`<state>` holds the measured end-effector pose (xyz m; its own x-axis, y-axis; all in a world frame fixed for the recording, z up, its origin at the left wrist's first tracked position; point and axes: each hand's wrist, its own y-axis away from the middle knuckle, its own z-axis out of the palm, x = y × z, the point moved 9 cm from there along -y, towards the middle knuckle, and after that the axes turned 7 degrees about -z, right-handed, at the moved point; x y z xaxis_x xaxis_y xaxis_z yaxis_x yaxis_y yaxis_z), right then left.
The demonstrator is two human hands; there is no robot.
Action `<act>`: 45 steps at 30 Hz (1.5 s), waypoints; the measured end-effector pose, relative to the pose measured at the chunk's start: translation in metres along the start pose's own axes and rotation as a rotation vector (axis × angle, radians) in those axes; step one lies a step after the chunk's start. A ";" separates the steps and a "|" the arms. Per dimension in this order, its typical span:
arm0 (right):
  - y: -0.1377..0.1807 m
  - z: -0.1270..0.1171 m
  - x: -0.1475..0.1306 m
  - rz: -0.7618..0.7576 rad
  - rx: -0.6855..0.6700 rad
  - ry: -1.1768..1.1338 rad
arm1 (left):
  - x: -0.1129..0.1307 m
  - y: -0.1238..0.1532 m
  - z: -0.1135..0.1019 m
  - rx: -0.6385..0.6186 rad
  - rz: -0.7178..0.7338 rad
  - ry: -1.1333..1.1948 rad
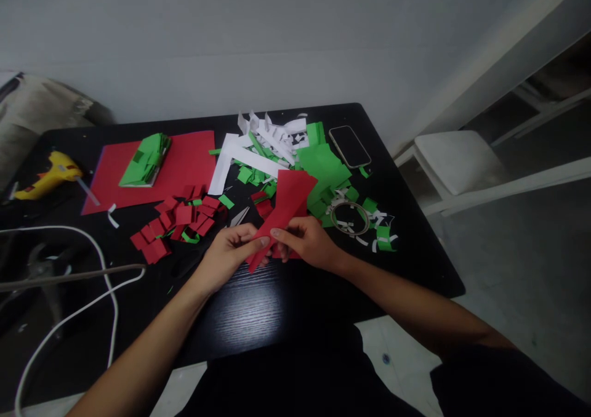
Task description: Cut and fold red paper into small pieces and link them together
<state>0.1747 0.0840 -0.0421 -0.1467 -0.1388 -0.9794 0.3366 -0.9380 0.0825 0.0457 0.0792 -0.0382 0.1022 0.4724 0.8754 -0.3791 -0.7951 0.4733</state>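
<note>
Both hands pinch a strip of red paper (287, 200) above the front part of the black table. My left hand (228, 254) is closed on its lower left end, the thumb lying on top. Beside it my right hand (308, 242) grips the same paper near its middle, thumb pressed on the face. The paper's wider end stands up and away from me, beyond the fingers. More red paper lies partly hidden under my right hand. Just past my left hand, scissors (239, 217) lie with their blades showing. To the left is a pile of small red paper pieces (178, 220).
A yellow glue gun (52, 175) lies far left, near a red sheet (191, 158) bearing a folded green paper stack (145, 160). White scraps (270, 135), green paper (323, 167), a ring (349, 218) and a phone (349, 146) lie beyond. A white cable (108, 281) loops at left.
</note>
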 end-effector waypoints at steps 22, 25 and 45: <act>-0.003 -0.009 -0.007 -0.036 0.071 0.029 | -0.001 -0.001 -0.004 0.006 0.009 0.023; -0.002 -0.009 -0.007 -0.041 0.072 0.040 | -0.001 -0.001 -0.005 0.007 0.017 0.017; -0.004 -0.017 -0.010 -0.077 0.138 0.050 | 0.000 -0.002 -0.002 -0.004 0.005 0.014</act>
<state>0.1904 0.0945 -0.0357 -0.1199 -0.0521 -0.9914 0.1946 -0.9805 0.0280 0.0445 0.0819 -0.0391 0.0869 0.4737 0.8764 -0.3831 -0.7962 0.4683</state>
